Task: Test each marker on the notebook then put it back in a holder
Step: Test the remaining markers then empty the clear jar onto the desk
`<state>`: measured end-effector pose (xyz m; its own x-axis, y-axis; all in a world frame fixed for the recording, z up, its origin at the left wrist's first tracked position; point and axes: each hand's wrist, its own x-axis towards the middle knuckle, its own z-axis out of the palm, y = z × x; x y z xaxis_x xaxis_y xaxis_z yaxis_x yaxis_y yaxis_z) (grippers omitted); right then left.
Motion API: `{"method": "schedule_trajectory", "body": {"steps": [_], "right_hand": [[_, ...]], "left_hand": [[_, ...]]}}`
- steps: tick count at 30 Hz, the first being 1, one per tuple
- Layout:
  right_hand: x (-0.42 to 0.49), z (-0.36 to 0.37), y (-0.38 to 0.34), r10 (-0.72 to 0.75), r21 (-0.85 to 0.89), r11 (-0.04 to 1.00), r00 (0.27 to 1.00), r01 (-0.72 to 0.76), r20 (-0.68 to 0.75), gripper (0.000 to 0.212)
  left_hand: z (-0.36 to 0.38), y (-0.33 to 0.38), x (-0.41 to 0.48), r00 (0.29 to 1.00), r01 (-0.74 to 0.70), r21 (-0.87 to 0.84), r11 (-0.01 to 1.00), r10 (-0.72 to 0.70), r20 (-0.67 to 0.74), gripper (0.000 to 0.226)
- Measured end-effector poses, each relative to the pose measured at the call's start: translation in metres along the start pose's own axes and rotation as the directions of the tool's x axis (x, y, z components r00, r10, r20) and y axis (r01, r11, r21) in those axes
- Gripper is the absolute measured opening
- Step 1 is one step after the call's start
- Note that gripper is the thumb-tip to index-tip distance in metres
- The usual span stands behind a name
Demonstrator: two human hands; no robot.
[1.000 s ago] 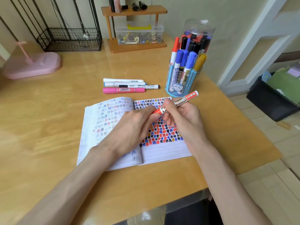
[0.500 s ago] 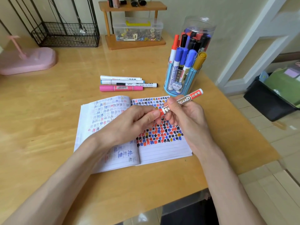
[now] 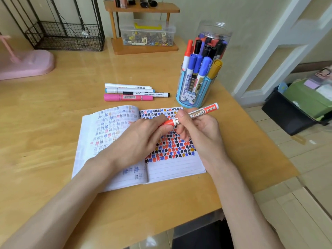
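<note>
Above the notebook's (image 3: pixel 176 171) right page the red marker (image 3: pixel 193 115) is held tilted, clear of the paper, its cap (image 3: pixel 168 122) end to the left and its tail rising to the right. The left hand (image 3: pixel 143 139) pinches the cap between thumb and fingers; the right hand (image 3: pixel 202 131) curls round the white barrel. The notebook lies open on the table (image 3: pixel 53 132), its right page thick with red, blue, black and yellow marks. Just beyond the notebook's far right corner stands a blue holder (image 3: pixel 196 95) with markers upright in it, and a clear jar (image 3: pixel 214 33) of markers behind that. Beyond the notebook's far edge four markers (image 3: pixel 129 91) lie side by side, the nearest pink.
</note>
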<state>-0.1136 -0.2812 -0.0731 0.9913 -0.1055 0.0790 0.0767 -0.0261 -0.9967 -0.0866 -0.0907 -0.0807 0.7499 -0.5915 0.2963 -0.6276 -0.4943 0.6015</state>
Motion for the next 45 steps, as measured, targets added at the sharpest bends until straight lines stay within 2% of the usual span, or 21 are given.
{"method": "schedule_trajectory", "body": {"steps": [3,5,9,12,14,17,19,21,24,31,37,42,45], "right_hand": [[0.01,-0.032,-0.009,0.078,0.212,0.977,0.963,-0.023,-0.257,0.03],[0.015,-0.056,-0.017,0.059,0.184,0.983,0.942,0.003,-0.331,0.032],[0.004,-0.052,-0.008,0.084,-0.006,0.996,0.978,-0.087,-0.19,0.023],[-0.009,-0.044,0.0,0.122,-0.032,0.991,0.986,-0.126,-0.114,0.023],[-0.018,-0.047,0.001,0.136,-0.033,0.989,0.984,-0.141,-0.114,0.02],[-0.031,-0.052,-0.001,0.107,-0.075,0.99,0.982,-0.119,-0.155,0.011],[-0.037,-0.055,0.0,0.08,-0.102,0.989,0.973,-0.104,-0.215,0.018],[-0.041,-0.055,0.001,0.072,-0.133,0.985,0.969,-0.106,-0.238,0.029],[-0.044,-0.054,0.004,0.066,-0.149,0.983,0.968,-0.105,-0.243,0.032],[-0.044,-0.054,0.009,0.027,-0.199,0.977,0.967,-0.079,-0.252,0.014],[-0.044,-0.055,0.011,0.016,-0.226,0.971,0.97,-0.072,-0.242,0.013],[-0.043,-0.054,0.013,-0.048,-0.336,0.941,0.978,-0.024,-0.204,0.014],[-0.044,-0.056,0.013,-0.034,-0.29,0.956,0.972,-0.036,-0.232,0.013]], "left_hand": [[-0.021,-0.018,-0.012,0.994,0.094,-0.141,0.985,-0.086,0.061,0.039],[-0.036,-0.028,-0.017,0.99,0.136,-0.193,0.972,-0.138,0.003,0.038],[-0.029,-0.015,-0.009,0.989,0.14,-0.141,0.98,-0.147,-0.036,0.035],[-0.016,-0.006,-0.01,0.99,0.122,-0.018,0.992,-0.123,-0.071,0.03],[-0.012,-0.005,-0.013,0.992,0.109,0.056,0.992,-0.105,-0.076,0.027],[-0.008,-0.001,-0.015,0.996,0.065,0.051,0.997,-0.062,-0.062,0.02],[-0.003,0.001,-0.014,0.999,0.028,0.038,0.999,-0.027,-0.026,0.026],[0.002,0.0,-0.013,1.0,-0.015,0.106,0.994,0.013,0.022,0.033],[0.008,-0.001,-0.014,0.997,-0.058,0.181,0.982,0.047,0.06,0.038],[0.008,-0.001,-0.016,0.998,-0.056,0.199,0.978,0.048,0.045,0.04],[0.008,0.0,-0.016,0.998,-0.047,0.203,0.978,0.038,0.047,0.039],[0.006,0.002,-0.016,0.998,-0.053,0.204,0.978,0.045,0.046,0.037],[0.006,0.002,-0.016,0.998,-0.054,0.205,0.977,0.046,0.043,0.037]]}}
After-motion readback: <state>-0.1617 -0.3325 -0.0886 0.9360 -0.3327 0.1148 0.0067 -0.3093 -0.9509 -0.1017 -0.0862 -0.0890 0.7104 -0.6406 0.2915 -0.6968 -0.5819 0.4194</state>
